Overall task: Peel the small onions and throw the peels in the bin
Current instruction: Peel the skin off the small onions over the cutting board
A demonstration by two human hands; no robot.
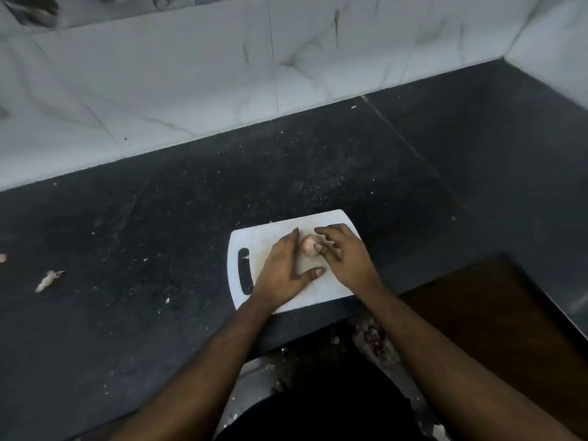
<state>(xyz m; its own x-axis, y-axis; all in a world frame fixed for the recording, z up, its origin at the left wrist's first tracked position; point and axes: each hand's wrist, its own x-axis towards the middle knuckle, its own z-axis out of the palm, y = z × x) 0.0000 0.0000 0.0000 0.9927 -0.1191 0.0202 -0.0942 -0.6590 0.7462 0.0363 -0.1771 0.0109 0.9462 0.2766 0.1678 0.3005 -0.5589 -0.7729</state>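
Small onion (309,245), pale and roundish, long axis not discernible, lies on the white plastic cutting board (264,241) | touched by right hand (345,254) thumb, fingers loosely spread | left hand (283,265) laid flat beside it, fingers straight | board near dark speckled counter (159,218) edge, open room left and far | peel scrap (49,280) far left.
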